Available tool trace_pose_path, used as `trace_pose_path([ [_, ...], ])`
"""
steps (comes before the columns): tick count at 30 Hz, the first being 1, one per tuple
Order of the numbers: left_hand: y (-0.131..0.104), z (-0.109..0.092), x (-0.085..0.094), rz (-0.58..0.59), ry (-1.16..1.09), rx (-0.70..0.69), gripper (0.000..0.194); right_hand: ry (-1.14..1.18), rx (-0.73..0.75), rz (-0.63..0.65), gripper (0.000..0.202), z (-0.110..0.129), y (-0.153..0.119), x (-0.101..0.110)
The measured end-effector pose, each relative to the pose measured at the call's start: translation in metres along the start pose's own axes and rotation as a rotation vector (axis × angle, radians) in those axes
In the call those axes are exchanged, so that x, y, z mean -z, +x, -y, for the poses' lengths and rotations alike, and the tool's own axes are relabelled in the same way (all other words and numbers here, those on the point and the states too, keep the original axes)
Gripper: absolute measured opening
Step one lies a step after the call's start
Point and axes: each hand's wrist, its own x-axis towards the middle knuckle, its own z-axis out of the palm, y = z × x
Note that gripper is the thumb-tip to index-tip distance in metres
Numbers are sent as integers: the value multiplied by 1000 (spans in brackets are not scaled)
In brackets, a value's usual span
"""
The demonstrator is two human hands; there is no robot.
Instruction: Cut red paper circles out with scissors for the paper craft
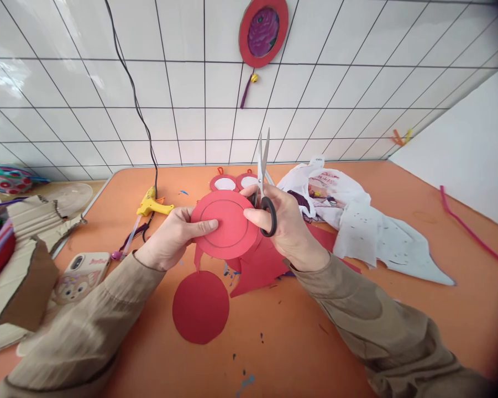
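Note:
A red paper disc (pixel 227 224) with a smaller circle drawn on it is held up over the table. My left hand (pixel 172 235) pinches its left edge, thumb on top. In my right hand (pixel 284 218) are scissors (pixel 262 166) with black handles, their blades pointing up and slightly parted; the thumb of that hand also rests on the disc's right edge. A second, plain red disc (pixel 201 307) lies on the table below. Red paper scraps (pixel 263 271) lie beneath my hands.
A yellow glue gun (pixel 153 203), a phone (pixel 83 273) and torn cardboard (pixel 25 276) are on the left. Two red rings (pixel 224 183) lie behind the disc. A white plastic bag (pixel 331 185) and white sheet (pixel 392 240) sit right. A round red ornament (pixel 244 38) hangs on the tiled wall.

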Motion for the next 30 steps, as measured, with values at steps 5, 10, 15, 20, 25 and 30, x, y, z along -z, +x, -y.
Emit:
trace_pose_path([
  [5,-1,-3,0,-39,-8,-71,8,-52,9,42,15,2,-2,1],
  [10,-1,-6,2,-79,36,-100,10,22,4,43,16,0,2,1],
  [15,0,-6,5,-82,36,-111,8,18,39,-177,30,5,11,12],
  [20,0,-6,4,-54,25,-94,5,64,-41,-44,17,13,10,20],
  [25,0,-3,2,-36,58,-74,10,84,-58,62,23,11,6,15],
  [30,1,-1,2,0,71,-81,10,-9,-73,98,23,9,4,10],
])
